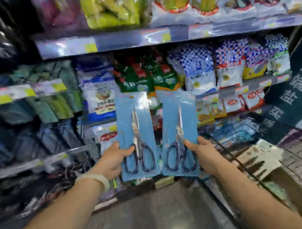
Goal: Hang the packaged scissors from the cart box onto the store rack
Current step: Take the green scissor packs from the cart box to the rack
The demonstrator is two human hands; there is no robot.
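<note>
Our left hand and right hand each pinch an upright blue scissors pack, side by side.

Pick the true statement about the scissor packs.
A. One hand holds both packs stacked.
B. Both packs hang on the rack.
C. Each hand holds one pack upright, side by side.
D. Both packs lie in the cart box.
C: the left hand grips the left scissors pack and the right hand grips the right scissors pack, both upright with handles down.

Two scissor packs fill the middle, just side by side. Behind them, packed shelves block the way; open floor lies below, a cart at right.
</note>
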